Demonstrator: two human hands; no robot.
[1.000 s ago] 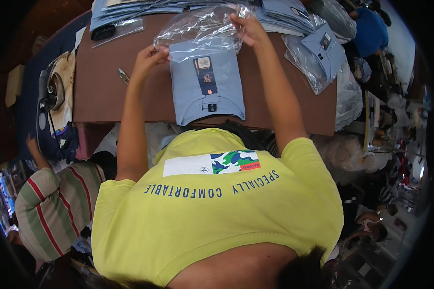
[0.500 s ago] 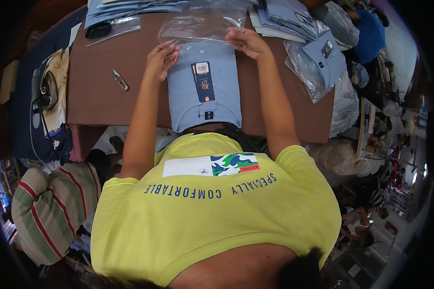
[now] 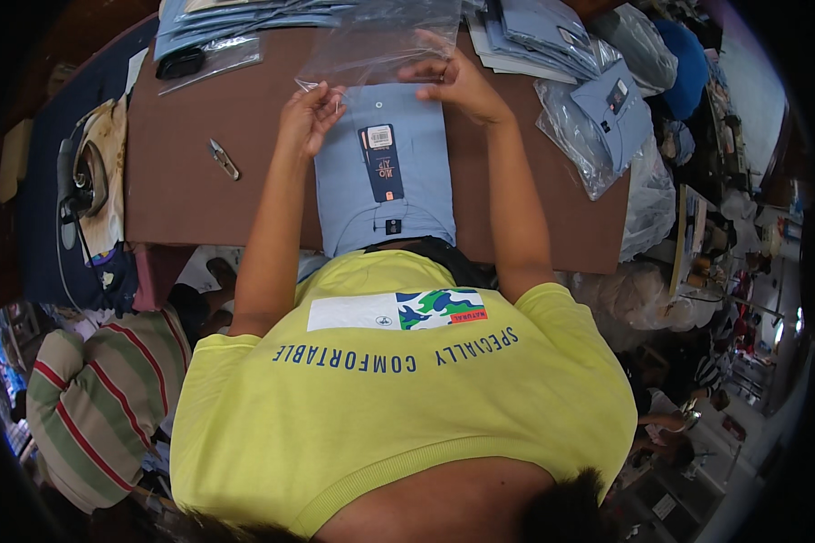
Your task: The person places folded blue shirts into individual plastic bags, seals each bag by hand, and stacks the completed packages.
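A folded light blue shirt [image 3: 344,172] lies on the brown table in front of me, with a dark hang tag [image 3: 384,163] on it and a small black label near its collar end. Over its far edge spreads a clear plastic bag [image 3: 371,50]. My left hand [image 3: 311,118] pinches the near left corner of the bag between thumb and fingertips. At the bag's right side is my right hand [image 3: 462,89], its fingers apart and partly overlapped by the clear film; whether they are inside the bag I cannot tell.
Thread snips [image 3: 225,159] lie to the left, with an iron [image 3: 91,172] beyond them. Bagged blue shirts [image 3: 611,104] and a stack [image 3: 543,36] stand right; more shirts [image 3: 235,23] are piled far left beside a dark object [image 3: 180,63]. A person in striped cloth [image 3: 109,398] is at lower left.
My right hand has loosened its pinch on the bag's edge and spread its fingers, shifting slightly inward. My left hand keeps the corner, a little nearer me.
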